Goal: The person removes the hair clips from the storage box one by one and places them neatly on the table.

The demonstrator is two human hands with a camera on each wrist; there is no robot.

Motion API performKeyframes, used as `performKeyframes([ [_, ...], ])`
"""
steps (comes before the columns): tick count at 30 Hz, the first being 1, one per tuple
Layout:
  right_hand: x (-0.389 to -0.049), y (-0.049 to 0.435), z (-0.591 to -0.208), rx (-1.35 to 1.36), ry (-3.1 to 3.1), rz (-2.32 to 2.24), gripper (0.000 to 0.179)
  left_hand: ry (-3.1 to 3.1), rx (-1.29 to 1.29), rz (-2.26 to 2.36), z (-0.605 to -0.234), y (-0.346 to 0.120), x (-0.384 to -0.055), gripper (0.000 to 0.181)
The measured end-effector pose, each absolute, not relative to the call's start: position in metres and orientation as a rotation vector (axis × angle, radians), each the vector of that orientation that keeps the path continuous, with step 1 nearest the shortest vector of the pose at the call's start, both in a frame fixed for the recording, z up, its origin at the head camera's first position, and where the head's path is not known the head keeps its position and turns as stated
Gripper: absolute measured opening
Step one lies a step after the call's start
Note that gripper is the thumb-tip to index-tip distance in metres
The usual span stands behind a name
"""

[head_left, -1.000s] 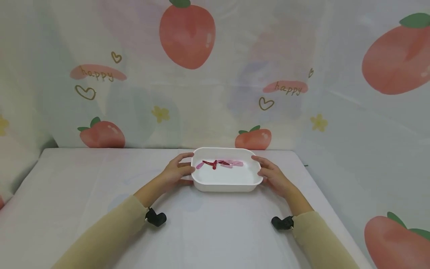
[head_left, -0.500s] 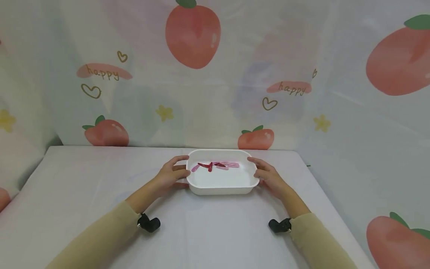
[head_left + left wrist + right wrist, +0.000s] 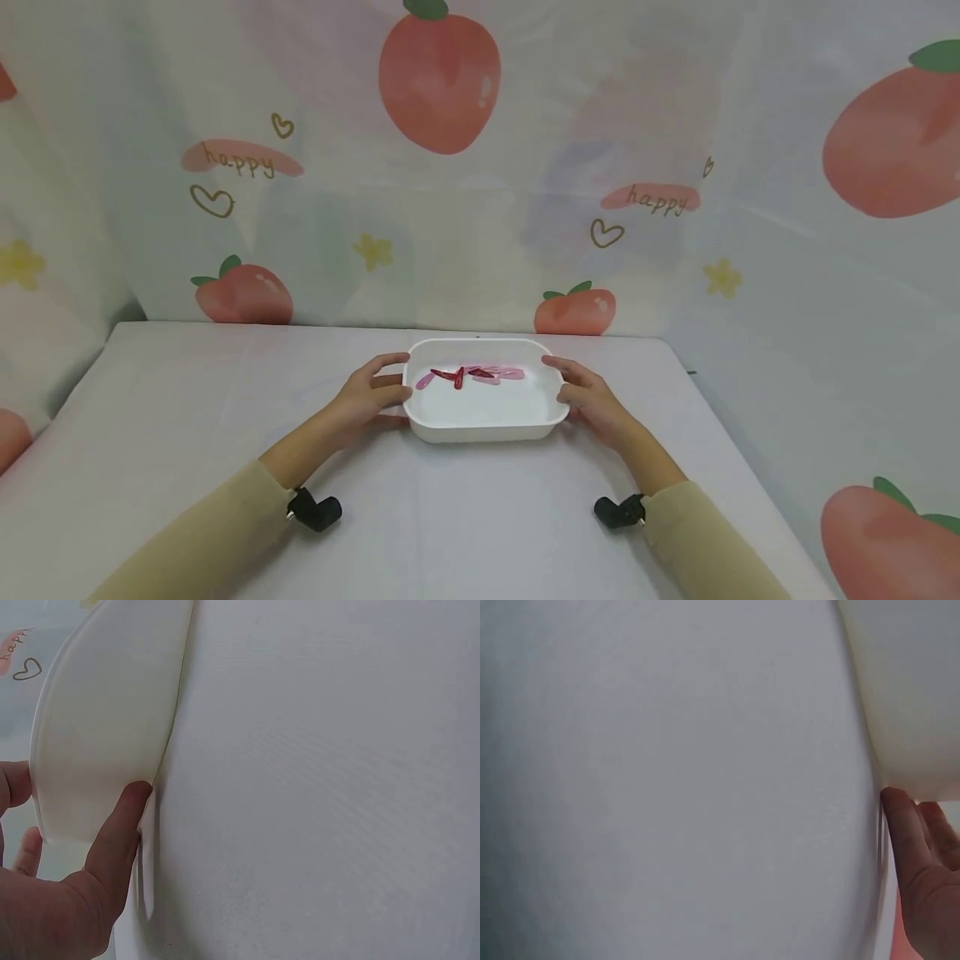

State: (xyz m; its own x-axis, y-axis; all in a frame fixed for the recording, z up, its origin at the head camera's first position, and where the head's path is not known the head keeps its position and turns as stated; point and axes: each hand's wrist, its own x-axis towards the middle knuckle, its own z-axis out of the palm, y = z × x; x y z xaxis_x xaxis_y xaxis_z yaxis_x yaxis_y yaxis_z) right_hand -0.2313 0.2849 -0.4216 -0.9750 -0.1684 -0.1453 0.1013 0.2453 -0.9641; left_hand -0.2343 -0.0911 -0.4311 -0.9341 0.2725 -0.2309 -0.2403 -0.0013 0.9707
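A white rectangular tray point(image 3: 487, 412) with rounded corners sits near the far edge of the table in the head view. Several pink and red snap hair clips point(image 3: 459, 378) lie inside it, towards the back. My left hand point(image 3: 367, 396) grips the tray's left end, fingers at the rim and thumb low on the side wall. In the left wrist view, the thumb point(image 3: 120, 840) presses by the tray's bottom edge. My right hand point(image 3: 596, 400) holds the opposite end with fingertips over the rim. The right wrist view shows a digit point(image 3: 904, 832) under the tray's lower corner.
A white cloth covers the table point(image 3: 480, 525). Behind it hangs a backdrop point(image 3: 480, 250) printed with peaches, hearts and flowers, which continues along both sides. A black wrist camera point(image 3: 315, 510) sits at each sleeve cuff.
Both hands have shifted the tray to the left and a little nearer to me, the clips staying inside. The head view has turned slightly to the left.
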Motion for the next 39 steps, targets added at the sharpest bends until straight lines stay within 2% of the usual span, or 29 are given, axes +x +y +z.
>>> performKeyframes([
  [39,-0.216,0.242,-0.417,-0.173,2.282,-1.676,0.068,1.937,0.061,2.020,-0.434,-0.146,-0.200,0.060],
])
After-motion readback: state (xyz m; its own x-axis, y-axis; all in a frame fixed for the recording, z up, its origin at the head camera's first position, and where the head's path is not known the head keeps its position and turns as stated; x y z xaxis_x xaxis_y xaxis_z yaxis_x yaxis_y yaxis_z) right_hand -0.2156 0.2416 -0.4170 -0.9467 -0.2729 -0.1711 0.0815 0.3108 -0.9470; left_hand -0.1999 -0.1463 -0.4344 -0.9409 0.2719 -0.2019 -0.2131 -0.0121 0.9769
